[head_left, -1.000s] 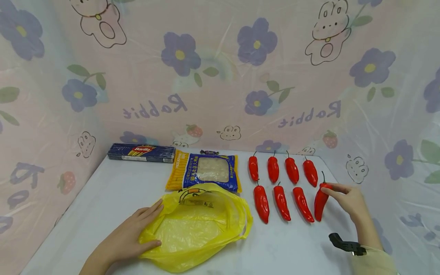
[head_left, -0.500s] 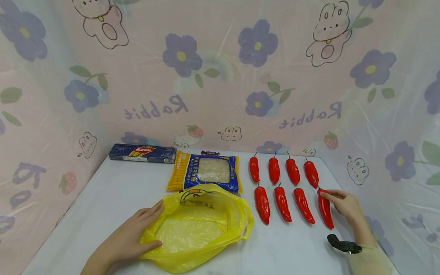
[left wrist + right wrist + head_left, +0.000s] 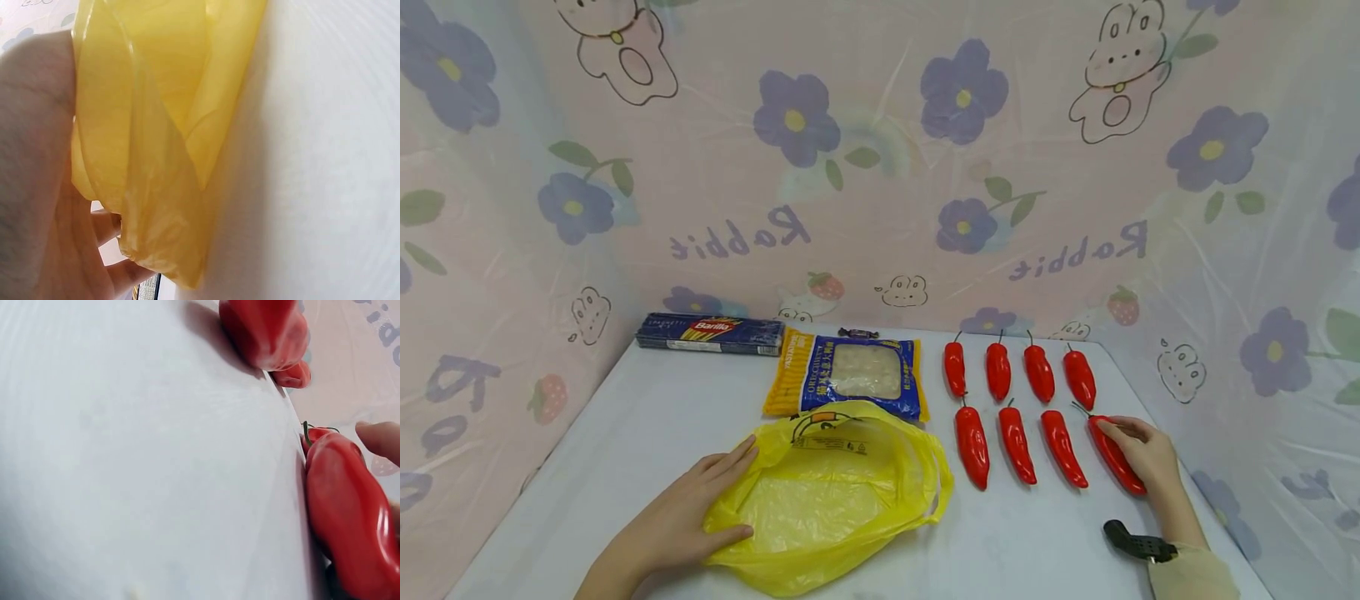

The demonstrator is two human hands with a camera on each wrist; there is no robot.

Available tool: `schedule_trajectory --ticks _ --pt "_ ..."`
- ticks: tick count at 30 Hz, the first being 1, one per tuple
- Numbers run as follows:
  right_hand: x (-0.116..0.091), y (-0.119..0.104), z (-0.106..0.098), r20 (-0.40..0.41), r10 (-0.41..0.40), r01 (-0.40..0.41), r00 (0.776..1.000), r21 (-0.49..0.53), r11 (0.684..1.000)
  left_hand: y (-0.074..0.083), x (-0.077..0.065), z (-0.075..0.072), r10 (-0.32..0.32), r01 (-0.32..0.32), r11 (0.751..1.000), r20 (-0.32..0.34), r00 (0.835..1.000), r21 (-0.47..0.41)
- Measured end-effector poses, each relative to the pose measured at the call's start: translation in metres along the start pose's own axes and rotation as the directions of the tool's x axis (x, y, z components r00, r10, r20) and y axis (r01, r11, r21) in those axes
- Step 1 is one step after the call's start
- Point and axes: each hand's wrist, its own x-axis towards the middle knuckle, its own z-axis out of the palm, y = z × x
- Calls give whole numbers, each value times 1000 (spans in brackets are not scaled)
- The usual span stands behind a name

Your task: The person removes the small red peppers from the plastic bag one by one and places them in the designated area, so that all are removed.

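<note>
My left hand (image 3: pixel 673 512) lies against the left side of a yellow plastic bag (image 3: pixel 808 508), thumb and fingers spread apart on its mouth, which gapes toward me. In the left wrist view the bag's film (image 3: pixel 165 169) hangs beside the palm, with fingers passing behind its edge. At the far right of the table my right hand (image 3: pixel 1150 454) holds a red chili pepper (image 3: pixel 1116 462) by its stem end; the pepper lies slanted, stem to the upper left. Up close in the right wrist view, this pepper (image 3: pixel 344 506) has one fingertip (image 3: pixel 378 440) just above it.
Several other red chili peppers (image 3: pixel 1017 446) lie in two rows left of the right hand. Behind the bag is a blue and yellow orecchiette packet (image 3: pixel 865 371), with a small wrapped candy (image 3: pixel 857 333) beyond it. A dark blue Barilla spaghetti pack (image 3: pixel 711 333) sits at the back left.
My right hand has lowered the pepper onto the table and turned it, its stem swinging left and its tip moving right. The left hand and bag have stayed put.
</note>
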Motion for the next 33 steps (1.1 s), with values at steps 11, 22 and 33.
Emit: schedule_trajectory --ticks 11,22,33 --pt "-6 7 0 -25 1 -1 1000 -4 1000 -3 3 3 23 -23 1000 -16 1000 2" --pt "-19 6 -10 -79 -26 23 997 -29 999 -2 10 1 -3 8 998 -87 996 61" --pt "-70 -65 -7 -137 -187 187 973 -14 982 4 21 -45 -106 124 986 -146 984 115"
